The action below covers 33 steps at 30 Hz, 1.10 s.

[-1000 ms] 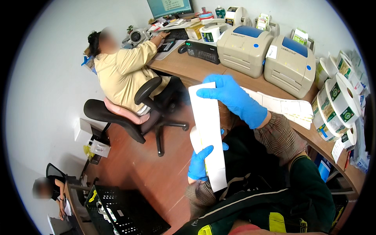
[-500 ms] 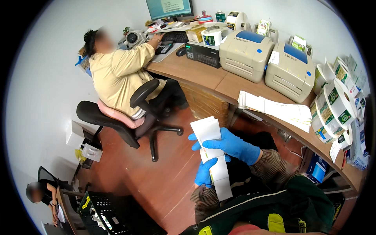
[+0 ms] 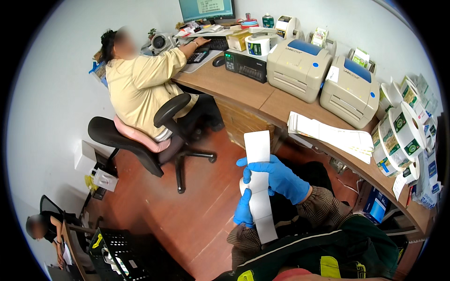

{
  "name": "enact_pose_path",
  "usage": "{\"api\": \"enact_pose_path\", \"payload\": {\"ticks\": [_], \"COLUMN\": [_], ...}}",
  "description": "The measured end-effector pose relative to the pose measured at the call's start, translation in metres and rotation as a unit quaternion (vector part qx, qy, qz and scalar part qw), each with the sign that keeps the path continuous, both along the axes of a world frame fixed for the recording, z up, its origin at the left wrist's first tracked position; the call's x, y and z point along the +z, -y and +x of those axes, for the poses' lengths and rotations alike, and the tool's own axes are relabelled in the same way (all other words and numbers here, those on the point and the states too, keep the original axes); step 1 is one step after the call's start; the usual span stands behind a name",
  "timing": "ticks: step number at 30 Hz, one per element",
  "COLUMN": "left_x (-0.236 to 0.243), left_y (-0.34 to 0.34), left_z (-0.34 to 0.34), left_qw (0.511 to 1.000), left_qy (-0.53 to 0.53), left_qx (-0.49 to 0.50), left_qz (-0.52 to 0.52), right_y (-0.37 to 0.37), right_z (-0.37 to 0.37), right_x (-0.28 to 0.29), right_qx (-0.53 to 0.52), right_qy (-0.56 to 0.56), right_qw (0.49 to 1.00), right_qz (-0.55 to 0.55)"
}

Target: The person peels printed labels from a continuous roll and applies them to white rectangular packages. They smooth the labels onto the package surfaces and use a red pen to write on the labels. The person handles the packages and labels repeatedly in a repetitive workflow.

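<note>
A white strip of labels (image 3: 260, 201) runs lengthwise between my two blue-gloved hands, creased across at intervals. My left hand (image 3: 243, 209) grips its left edge at mid-length, thumb lying along the paper. Higher up, my right hand (image 3: 282, 178) closes on the strip from the right, with fingers across its front. The upper end stands up flat above the right hand, and the lower end hangs down near my dark green jacket. Part of a rounded white piece shows behind the strip at its left edge. What lies under the fingers is hidden.
On the desk (image 3: 243, 98) stand two beige label printers (image 3: 299, 68), a folded stack of white label strips (image 3: 328, 136) and several label rolls (image 3: 398, 136). A person in a cream jacket (image 3: 145, 84) sits typing. A black perforated crate (image 3: 136, 253) stands lower left; another person sits beyond.
The strip's upper end, earlier tilted and fanned in layers, now stands straighter as one flat face. My right hand has shifted slightly with it. The seated person's hand has moved along the keyboard.
</note>
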State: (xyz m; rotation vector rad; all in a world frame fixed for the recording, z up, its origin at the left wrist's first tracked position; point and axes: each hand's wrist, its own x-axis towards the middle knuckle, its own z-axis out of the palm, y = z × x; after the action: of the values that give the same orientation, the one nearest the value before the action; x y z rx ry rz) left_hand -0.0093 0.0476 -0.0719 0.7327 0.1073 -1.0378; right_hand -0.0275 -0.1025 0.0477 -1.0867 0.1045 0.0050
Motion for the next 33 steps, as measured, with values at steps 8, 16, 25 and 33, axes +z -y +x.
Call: {"api": "enact_pose_path", "payload": {"ticks": [8,16,25,33], "left_x": [0.015,0.0,-0.019,-0.063], "left_y": [0.004,0.004,0.006,-0.005], "left_z": [-0.002,-0.002,0.001,0.012], "left_qw": [1.0,0.999,1.0,0.993], "left_qy": [-0.005,-0.039,0.004,-0.113], "left_qx": [-0.004,-0.003,0.014,-0.021], "left_qz": [0.026,0.012,0.021,0.021], "right_y": [0.003,0.005,0.009,0.014], "right_z": [-0.002,-0.004,-0.002,-0.011], "right_x": [-0.001,-0.002,-0.003,-0.019], "right_qx": [-0.012,-0.02,-0.048,-0.04], "right_qy": [0.009,-0.001,-0.006,0.029], "right_qw": [1.0,1.0,0.999,0.999], "right_qz": [-0.005,-0.002,0.011,-0.012]}}
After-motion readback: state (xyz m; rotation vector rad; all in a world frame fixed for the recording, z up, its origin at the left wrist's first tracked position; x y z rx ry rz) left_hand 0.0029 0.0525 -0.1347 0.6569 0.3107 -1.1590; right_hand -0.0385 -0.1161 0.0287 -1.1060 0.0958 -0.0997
